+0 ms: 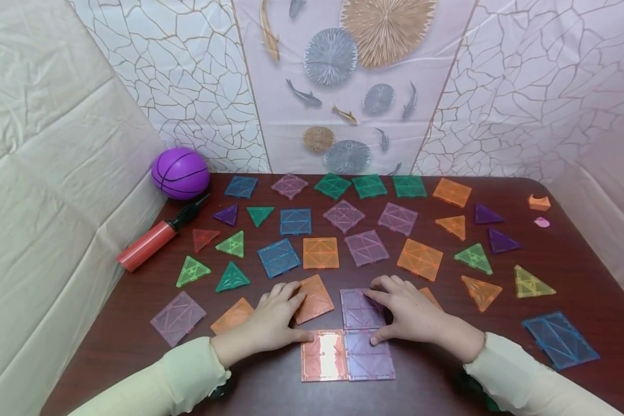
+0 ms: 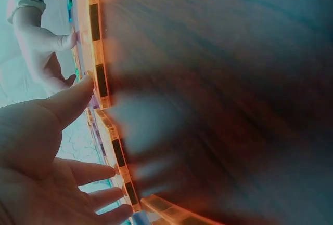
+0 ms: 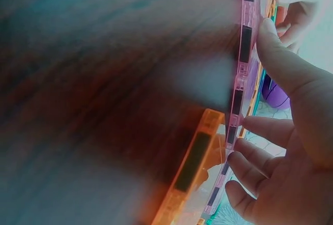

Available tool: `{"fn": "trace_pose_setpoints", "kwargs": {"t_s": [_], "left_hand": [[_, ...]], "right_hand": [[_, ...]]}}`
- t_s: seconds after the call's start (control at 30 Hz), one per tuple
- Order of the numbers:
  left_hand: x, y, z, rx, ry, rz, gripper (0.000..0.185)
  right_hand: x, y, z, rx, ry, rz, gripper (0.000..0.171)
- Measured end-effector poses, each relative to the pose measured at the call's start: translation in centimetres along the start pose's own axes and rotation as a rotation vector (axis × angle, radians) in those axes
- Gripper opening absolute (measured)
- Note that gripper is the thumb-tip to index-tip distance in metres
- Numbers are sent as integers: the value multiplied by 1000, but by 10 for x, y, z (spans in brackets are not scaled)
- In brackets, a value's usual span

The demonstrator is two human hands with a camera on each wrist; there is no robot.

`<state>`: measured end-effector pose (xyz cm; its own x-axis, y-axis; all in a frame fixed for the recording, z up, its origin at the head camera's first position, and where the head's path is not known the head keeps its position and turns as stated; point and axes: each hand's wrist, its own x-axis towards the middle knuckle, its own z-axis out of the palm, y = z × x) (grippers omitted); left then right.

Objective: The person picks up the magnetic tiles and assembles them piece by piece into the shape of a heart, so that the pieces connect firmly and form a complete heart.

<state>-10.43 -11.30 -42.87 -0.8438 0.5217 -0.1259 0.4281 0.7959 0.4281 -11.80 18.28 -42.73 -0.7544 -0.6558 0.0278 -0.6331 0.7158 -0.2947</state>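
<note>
Three squares lie joined under the hands: the flat left hand [image 1: 273, 320] presses an orange tile [image 1: 314, 298] not yet attached, the flat right hand [image 1: 413, 315] steadies the purple tile [image 1: 359, 309]; many loose tiles remain beyond.

Dark reddish-brown table [image 1: 577, 277] bearing translucent tiles, each with an embossed lattice of crossed lines: a pink square [image 1: 323, 355] beside a purple square [image 1: 369, 359], with further pieces in blue, green, orange, violet, red and yellow-green. A purple ball [image 1: 180, 172] with black seams and a red pump [image 1: 148, 244] with a black nozzle. Cream sleeves [image 1: 182, 375]; white backdrop [image 1: 525, 75] veined with brown cracks, centre panel printed with tan and grey discs and fish.
</note>
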Motion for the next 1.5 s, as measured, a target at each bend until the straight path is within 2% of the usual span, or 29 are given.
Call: {"fn": "trace_pose_setpoints", "kwargs": {"t_s": [0.23, 0.63, 1.0, 1.2, 1.5], "left_hand": [[2, 1, 1, 12, -15, 45, 77], [5, 6, -1, 54, -91, 157, 64], [22, 3, -4, 155, -97, 195, 64], [33, 5, -8, 166, -128, 209, 64], [36, 3, -8, 155, -142, 209, 64]], "right_hand": [[0, 1, 1, -3, 10, 7, 87], [0, 0, 2, 23, -5, 6, 86], [5, 10, -4, 20, -4, 32, 82], [6, 17, -5, 15, -8, 51, 82], [9, 21, -9, 30, -38, 56, 83]]}}
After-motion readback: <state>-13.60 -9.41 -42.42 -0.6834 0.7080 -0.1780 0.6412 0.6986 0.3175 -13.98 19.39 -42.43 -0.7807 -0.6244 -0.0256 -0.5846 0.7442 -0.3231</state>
